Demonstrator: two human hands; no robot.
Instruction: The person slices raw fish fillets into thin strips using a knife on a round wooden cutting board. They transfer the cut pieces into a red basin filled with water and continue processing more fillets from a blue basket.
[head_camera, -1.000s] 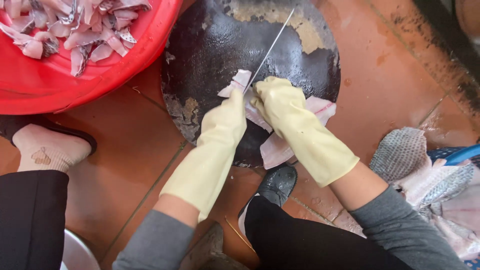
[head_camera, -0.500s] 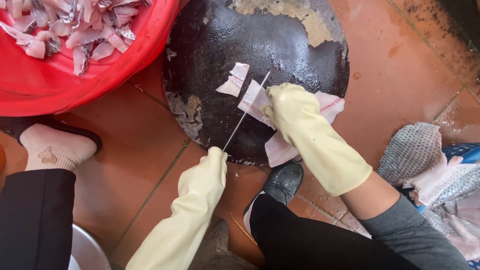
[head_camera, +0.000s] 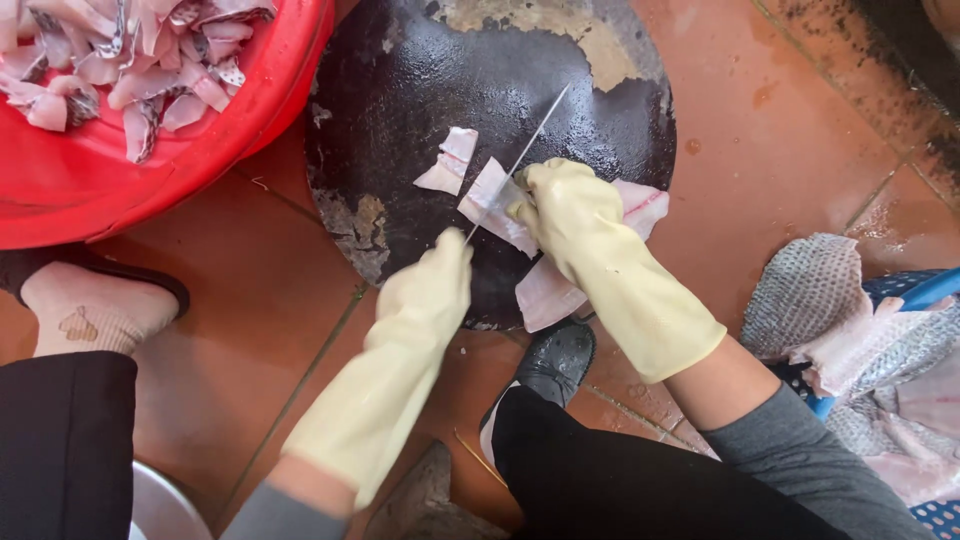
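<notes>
My left hand (head_camera: 428, 292), in a pale yellow rubber glove, grips the handle of a thin-bladed knife (head_camera: 522, 155). The blade slants across a pale pink fish fillet (head_camera: 545, 292) on a round dark chopping board (head_camera: 400, 80). My right hand (head_camera: 568, 208), gloved the same way, presses down on the fillet with curled fingers right beside the blade. One cut piece of fish (head_camera: 450, 160) lies on the board just left of the knife.
A red basin (head_camera: 120, 190) of cut fish pieces stands at the top left. Fish skins and fillets (head_camera: 810, 300) lie in a blue basket at the right. Another person's socked foot in a sandal (head_camera: 85, 305) rests at the left. My black shoe (head_camera: 555, 360) sits below the board.
My left hand drew the knife back toward me, then pushed it forward again across the fillet. My right hand stayed pressed on the fish.
</notes>
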